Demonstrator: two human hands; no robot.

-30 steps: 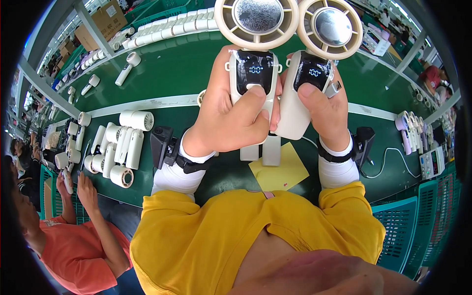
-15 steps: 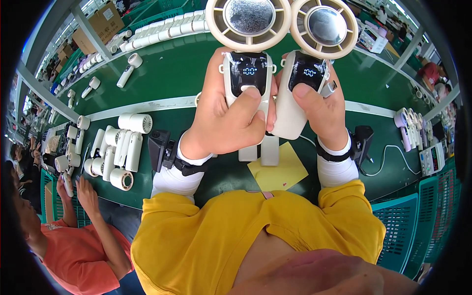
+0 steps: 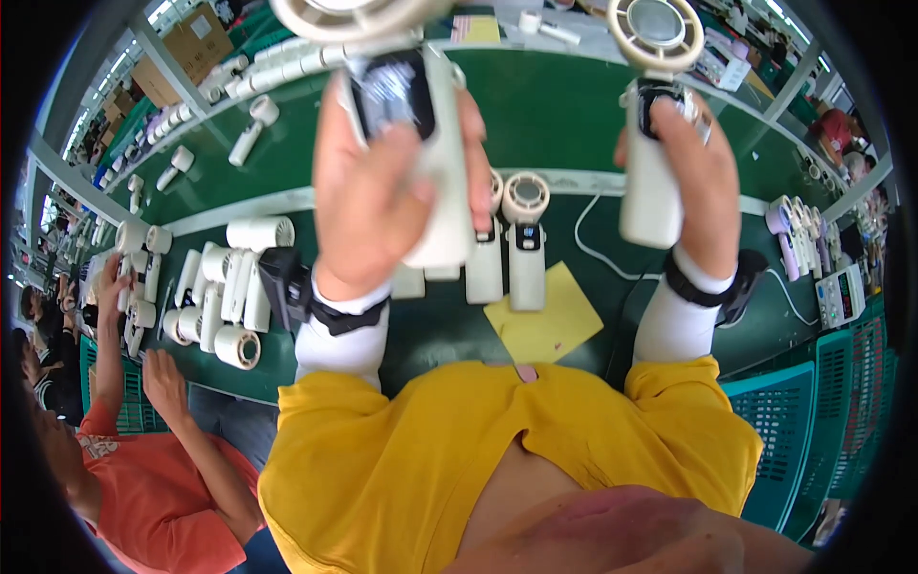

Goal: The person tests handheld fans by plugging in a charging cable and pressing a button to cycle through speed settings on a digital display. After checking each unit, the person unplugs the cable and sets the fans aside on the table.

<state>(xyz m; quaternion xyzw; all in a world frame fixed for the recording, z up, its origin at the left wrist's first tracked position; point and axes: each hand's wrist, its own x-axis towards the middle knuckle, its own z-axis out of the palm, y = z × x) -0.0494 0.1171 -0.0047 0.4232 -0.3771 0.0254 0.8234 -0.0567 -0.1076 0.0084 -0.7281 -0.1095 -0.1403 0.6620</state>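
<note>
My left hand (image 3: 368, 206) is closed round a cream handheld fan (image 3: 442, 182), raised above the bench and smeared by motion. Its round head runs past the upper edge of the picture. To the right, my right hand (image 3: 703, 182) grips a second cream handheld fan (image 3: 650, 196), its ring-shaped head pointing away from me and the thumb by its dark display panel. Between my hands, another handheld fan (image 3: 527, 273) lies on the bench beside one more fan (image 3: 485, 268), partly behind my left hand. A yellow paper sheet (image 3: 555, 325) lies at their near ends.
A cluster of white fans (image 3: 229, 292) lies at left, near a co-worker in a red shirt (image 3: 163, 497). A white cable (image 3: 598, 251) curves across the bench. At right are upright fans (image 3: 794, 234), a small meter with a display (image 3: 841, 298) and green baskets (image 3: 775, 430).
My hands have moved apart, each carrying its fan: the left toward the left and up, the right toward the right. Fans on the bench are now uncovered. The co-worker's arm reaches farther forward.
</note>
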